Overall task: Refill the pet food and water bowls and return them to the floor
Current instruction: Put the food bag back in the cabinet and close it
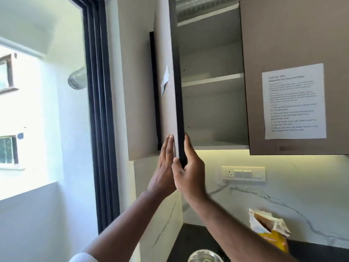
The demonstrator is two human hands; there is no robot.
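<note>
An upper cabinet door [171, 87] stands open, edge-on to me, and its shelves look bare. My left hand [165, 167] lies flat with straight fingers against the door's outer face near its bottom corner. My right hand [188, 167] grips the door's dark bottom edge, thumb on one side and fingers on the other. On the black counter below stands an opened yellow pet food bag [270, 231], its torn top gaping. The rim of a steel bowl [204, 256] shows at the bottom edge of the view.
A second cabinet door [294, 44] on the right is closed and carries a printed task sheet [294, 101]. A socket panel [243, 173] sits on the marble backsplash. A tall dark-framed window [98, 110] fills the left side.
</note>
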